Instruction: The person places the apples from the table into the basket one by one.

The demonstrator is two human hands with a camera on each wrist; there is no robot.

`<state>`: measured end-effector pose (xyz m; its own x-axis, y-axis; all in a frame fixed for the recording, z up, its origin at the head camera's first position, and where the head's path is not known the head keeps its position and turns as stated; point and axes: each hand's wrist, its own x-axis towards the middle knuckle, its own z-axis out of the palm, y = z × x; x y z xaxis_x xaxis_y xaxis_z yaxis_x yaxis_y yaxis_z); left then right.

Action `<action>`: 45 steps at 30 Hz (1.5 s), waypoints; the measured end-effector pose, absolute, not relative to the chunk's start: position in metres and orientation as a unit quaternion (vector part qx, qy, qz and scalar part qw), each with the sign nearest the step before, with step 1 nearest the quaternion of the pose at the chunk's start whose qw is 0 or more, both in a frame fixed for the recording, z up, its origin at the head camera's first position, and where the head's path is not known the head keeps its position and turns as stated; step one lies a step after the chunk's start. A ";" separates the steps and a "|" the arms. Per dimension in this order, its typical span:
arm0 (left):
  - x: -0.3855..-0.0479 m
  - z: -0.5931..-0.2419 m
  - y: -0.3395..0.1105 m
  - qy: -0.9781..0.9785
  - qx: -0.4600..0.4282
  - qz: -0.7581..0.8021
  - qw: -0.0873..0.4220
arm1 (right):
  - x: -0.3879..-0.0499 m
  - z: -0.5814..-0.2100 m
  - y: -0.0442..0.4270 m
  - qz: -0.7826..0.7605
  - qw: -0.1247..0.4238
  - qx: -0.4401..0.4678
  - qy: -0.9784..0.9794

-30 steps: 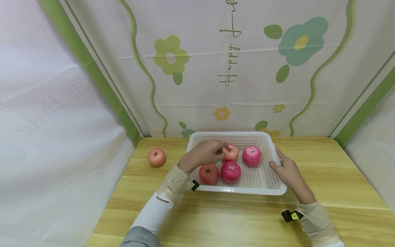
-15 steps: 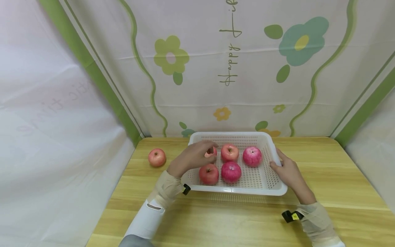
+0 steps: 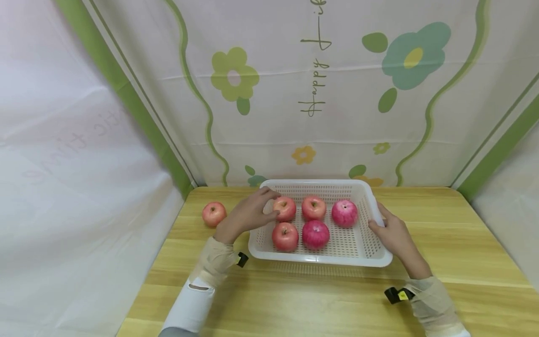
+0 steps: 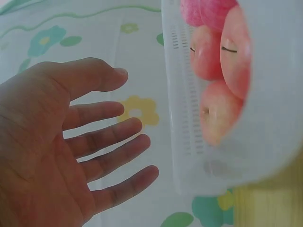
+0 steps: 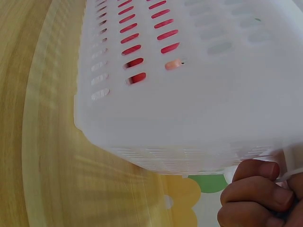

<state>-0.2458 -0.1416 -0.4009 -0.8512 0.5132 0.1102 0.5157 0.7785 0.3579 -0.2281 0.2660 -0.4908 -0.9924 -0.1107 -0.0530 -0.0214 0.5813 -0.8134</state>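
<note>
A white perforated plastic basket (image 3: 303, 259) stands on the wooden table. Inside it sit three red apples: upper left (image 3: 284, 208), upper middle (image 3: 313, 208) and lower left (image 3: 285, 237). Two deep-pink round fruits share the basket, one at lower middle (image 3: 316, 235) and one at right (image 3: 345, 213). My left hand (image 3: 248, 213) hovers over the basket's left rim beside the upper left apple. Its fingers are spread and hold nothing in the left wrist view. My right hand (image 3: 393, 234) grips the right rim, with curled fingers (image 5: 253, 194) showing in the right wrist view.
Another red apple (image 3: 214, 214) rests on the table (image 3: 303, 299) left of the basket, close to my left hand. A flower-patterned cloth (image 3: 269, 117) hangs behind the table, and a white cloth (image 3: 84, 187) hangs along the left side.
My left hand has drawn back leftward from the upper middle apple, past the upper left apple, to the left rim, and its fingers have spread. The right hand keeps its grip on the rim.
</note>
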 end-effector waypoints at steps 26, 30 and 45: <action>-0.242 -0.414 -0.210 -0.961 -0.174 -0.217 0.003 | -0.226 -0.489 0.265 -0.460 0.048 -0.036 0.886; -0.242 -0.414 -0.219 -0.962 -0.171 -0.212 0.012 | -0.228 -0.491 0.266 -0.459 0.048 -0.036 0.887; -0.244 -0.422 -0.253 -0.973 -0.138 -0.184 0.024 | -0.227 -0.490 0.266 -0.458 0.044 -0.039 0.887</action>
